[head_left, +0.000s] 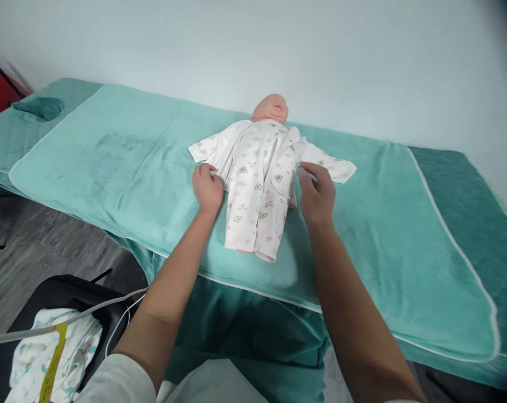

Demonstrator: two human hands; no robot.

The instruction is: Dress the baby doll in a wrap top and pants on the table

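A baby doll (271,107) lies on its back on a teal towel (123,162), dressed in a white printed romper (253,190) with its sleeves spread out. My left hand (206,187) rests at the romper's left side, fingers curled and pinching the fabric edge under the sleeve. My right hand (316,193) is at the romper's right side, fingers bent and gripping the open front flap near the sleeve.
The towel covers a bed with a darker teal sheet (467,196) against a pale wall. A folded teal cloth (39,106) lies at the far left. A black bin (47,313) with white printed clothes and cables stands on the floor at lower left.
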